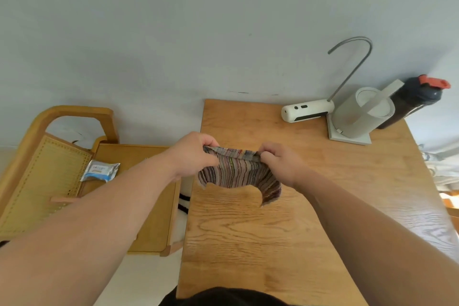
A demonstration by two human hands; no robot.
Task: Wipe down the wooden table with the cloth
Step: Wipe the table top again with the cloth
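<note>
A striped, multicoloured cloth hangs in the air above the middle of the wooden table. My left hand pinches its top left corner and my right hand pinches the top right corner. The cloth is stretched between them and droops down, its lower right corner hanging lowest. It looks slightly above the tabletop, not lying flat on it.
At the table's far right stand a white water dispenser with a curved metal spout, a white kettle on a base and a dark bottle with a red lid. Left of the table is a wooden chair with a small packet on it.
</note>
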